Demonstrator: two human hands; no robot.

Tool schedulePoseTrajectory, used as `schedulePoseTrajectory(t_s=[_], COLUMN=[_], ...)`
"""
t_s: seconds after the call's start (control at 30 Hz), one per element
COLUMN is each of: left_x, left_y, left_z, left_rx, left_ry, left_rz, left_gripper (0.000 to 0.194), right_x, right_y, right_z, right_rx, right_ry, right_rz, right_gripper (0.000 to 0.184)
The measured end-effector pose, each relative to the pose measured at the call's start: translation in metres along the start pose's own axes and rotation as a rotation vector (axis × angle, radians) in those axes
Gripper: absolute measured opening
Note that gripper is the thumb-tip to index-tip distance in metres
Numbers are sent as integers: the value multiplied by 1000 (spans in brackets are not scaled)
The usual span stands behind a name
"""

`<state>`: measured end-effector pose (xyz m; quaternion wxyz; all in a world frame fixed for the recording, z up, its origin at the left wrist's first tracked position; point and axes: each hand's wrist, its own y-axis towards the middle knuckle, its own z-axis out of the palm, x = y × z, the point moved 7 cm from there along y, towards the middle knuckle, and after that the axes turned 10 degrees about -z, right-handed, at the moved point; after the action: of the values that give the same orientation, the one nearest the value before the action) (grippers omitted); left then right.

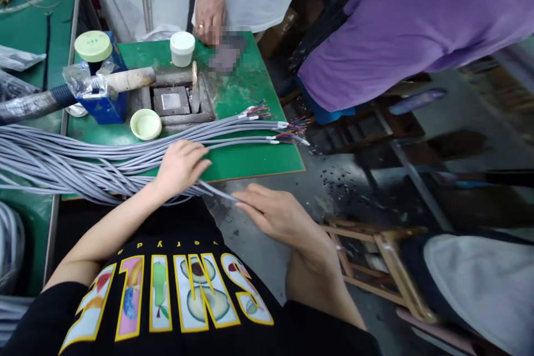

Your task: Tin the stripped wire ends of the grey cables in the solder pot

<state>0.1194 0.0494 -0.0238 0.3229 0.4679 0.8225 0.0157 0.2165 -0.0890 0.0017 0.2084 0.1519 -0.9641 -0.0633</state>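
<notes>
A thick bundle of grey cables (104, 150) lies along the green table, its stripped ends (287, 128) showing thin coloured wires past white wraps on the right. My left hand (181, 168) rests at the bundle's near side, its fingers curled around a single grey cable (217, 191). That cable slants down to the right, beyond the table's front edge. My right hand (275, 214) pinches it between thumb and fingers. The cable's tip is hidden in this hand.
Behind the bundle, a framed block with a shiny metal square (171, 101) sits beside a pale green cup (146, 124), white tub (182, 49) and blue box (102, 103) with a hose. A co-worker's hand (209, 11) touches the far edge. A wooden stool (375, 256) stands right.
</notes>
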Motion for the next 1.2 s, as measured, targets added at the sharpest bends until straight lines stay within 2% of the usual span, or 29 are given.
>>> schedulePoseTrajectory(t_s=[0.1, 0.17, 0.2, 0.23, 0.3, 0.33, 0.37, 0.4, 0.43, 0.5, 0.53, 0.63, 0.67, 0.7, 0.73, 0.77, 0.87, 0.9, 0.93, 1.03, 1.2], left_x=[-35, -43, -44, -43, -40, -39, -38, -39, -39, -40, -40, -39, -39, -38, -35, -32, -13, -6, 0, 12, 13], left_y=[-13, -15, -14, -13, -10, -10, -11, -14, -17, -27, -32, -48, -51, -53, -53, -51, -45, -44, -45, -50, -54], left_z=[13, 14, 12, 7, -3, -7, -10, -11, -11, -6, -2, 13, 16, 16, 14, 10, -4, -7, -8, -9, -6], left_rx=[205, 246, 230, 198, 137, 128, 137, 159, 189, 256, 294, 439, 482, 508, 512, 496, 388, 353, 321, 234, 186], left_ry=[-110, -200, -248, -294, -368, -394, -415, -431, -443, -451, -447, -433, -447, -483, -541, -620, -890, -967, -1034, -1177, -1278], left_rz=[182, 160, 127, 89, 29, 14, 12, 19, 35, 70, 87, 128, 132, 121, 87, 28, -254, -357, -453, -648, -717], left_gripper=[36, 38, 39, 39, 38, 37, 36, 36, 35, 34, 33, 29, 27, 26, 25, 26, 33, 33, 33, 33, 34], right_x=[9, 25, 34, 42, 52, 49, 41, 27, 10, -20, -30, -33, -27, -20, -14, -9, 6, 12, 17, 25, 26], right_y=[1, 0, 0, 2, 7, 6, 4, 0, -6, -24, -33, -56, -59, -58, -50, -37, 8, 17, 24, 36, 41], right_z=[-17, -29, -31, -28, -9, 1, 8, 11, 9, -2, -11, -46, -55, -60, -60, -56, -12, 3, 15, 34, 39], right_rx=[-254, -439, -480, -448, -243, -165, -153, -222, -355, -693, -855, -1303, -1394, -1406, -1327, -1161, -490, -332, -228, -126, -146], right_ry=[-177, -134, -22, 146, 512, 661, 773, 852, 899, 916, 892, 676, 575, 480, 408, 372, 404, 425, 443, 483, 529], right_rz=[58, 25, -26, -92, -151, -107, -18, 102, 230, 414, 451, 387, 343, 314, 307, 307, 252, 214, 175, 111, 102], right_gripper=[23, 20, 20, 19, 18, 21, 27, 34, 40, 44, 42, 28, 24, 22, 21, 20, 20, 22, 23, 27, 27])
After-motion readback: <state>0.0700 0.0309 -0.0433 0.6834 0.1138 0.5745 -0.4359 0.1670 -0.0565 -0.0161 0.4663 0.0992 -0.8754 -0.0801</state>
